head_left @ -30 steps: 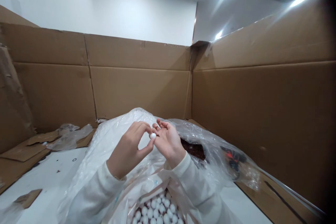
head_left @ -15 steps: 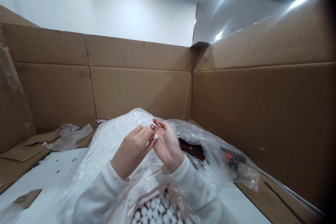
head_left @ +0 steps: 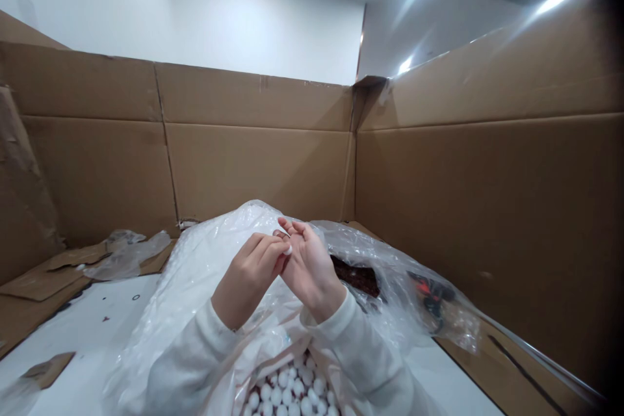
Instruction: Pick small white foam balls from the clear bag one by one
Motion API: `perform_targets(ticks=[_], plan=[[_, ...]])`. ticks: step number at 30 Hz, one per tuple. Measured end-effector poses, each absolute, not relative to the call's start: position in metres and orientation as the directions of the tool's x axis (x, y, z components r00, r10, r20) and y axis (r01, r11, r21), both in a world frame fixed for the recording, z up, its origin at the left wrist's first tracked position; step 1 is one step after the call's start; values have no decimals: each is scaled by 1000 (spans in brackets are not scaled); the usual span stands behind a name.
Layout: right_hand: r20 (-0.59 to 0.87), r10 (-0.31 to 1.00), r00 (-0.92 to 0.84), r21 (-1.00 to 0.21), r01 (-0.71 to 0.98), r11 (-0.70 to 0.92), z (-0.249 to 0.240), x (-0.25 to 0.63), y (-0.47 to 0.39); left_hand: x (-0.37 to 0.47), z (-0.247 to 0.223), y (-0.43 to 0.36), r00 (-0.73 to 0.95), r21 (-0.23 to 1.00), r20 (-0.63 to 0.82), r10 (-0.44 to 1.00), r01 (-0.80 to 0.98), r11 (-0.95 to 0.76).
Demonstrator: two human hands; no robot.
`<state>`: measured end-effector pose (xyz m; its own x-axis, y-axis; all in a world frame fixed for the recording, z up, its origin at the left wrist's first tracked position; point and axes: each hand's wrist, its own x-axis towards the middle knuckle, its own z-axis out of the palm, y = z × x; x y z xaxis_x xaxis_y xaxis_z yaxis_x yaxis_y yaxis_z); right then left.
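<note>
My left hand (head_left: 248, 283) is closed, with thumb and fingers pinching a small white ball (head_left: 288, 250). My right hand (head_left: 314, 270) is turned palm up beside it, fingers loosely curled and apart. The ball is close over the right palm; whether it touches the skin I cannot tell. Some of the right fingers are partly hidden behind the left fingertips. Below both wrists, a pale plastic bag (head_left: 238, 370) gapes open and holds many white balls (head_left: 292, 390) with dark reddish bits among them.
A large clear bag of white pieces (head_left: 190, 279) lies behind my hands. To the right, clear plastic (head_left: 404, 286) covers a dark brown item (head_left: 358, 276) and a red-and-black item (head_left: 431, 296). Cardboard walls (head_left: 258, 156) enclose the white table (head_left: 121, 312). Cardboard scraps (head_left: 53, 367) lie at left.
Both hands stay together in nearly the same place. The left fingers have shifted slightly up, and the white ball has turned or moved a little with them.
</note>
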<state>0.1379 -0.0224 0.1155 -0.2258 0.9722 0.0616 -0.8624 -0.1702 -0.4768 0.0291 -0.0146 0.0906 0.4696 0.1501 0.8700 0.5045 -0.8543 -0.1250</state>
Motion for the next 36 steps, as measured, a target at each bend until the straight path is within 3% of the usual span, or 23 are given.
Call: perform_targets(ticks=[3, 8, 13, 18, 31, 36], plan=[[63, 969, -237, -473, -863, -180, 118, 137, -26, 29, 92, -18, 417, -28, 887, 199, 477, -878], [77, 943, -324, -459, -851, -255, 119, 138, -25, 26, 97, -21, 495, -27, 831, 253, 491, -871], [69, 901, -427, -476, -808, -346, 117, 144, -22, 21, 100, -18, 529, 117, 757, 384, 468, -876], [112, 881, -459, -471, -806, -360, 116, 146, -22, 18, 103, -17, 548, 132, 749, 373, 428, -894], [131, 877, -462, -414, -829, -375, 124, 146, -36, 22, 98, -22, 455, 232, 784, 422, 415, -880], [30, 917, -397, -339, -867, -364, 121, 145, -35, 22, 103, -27, 256, 390, 813, 524, 429, -815]])
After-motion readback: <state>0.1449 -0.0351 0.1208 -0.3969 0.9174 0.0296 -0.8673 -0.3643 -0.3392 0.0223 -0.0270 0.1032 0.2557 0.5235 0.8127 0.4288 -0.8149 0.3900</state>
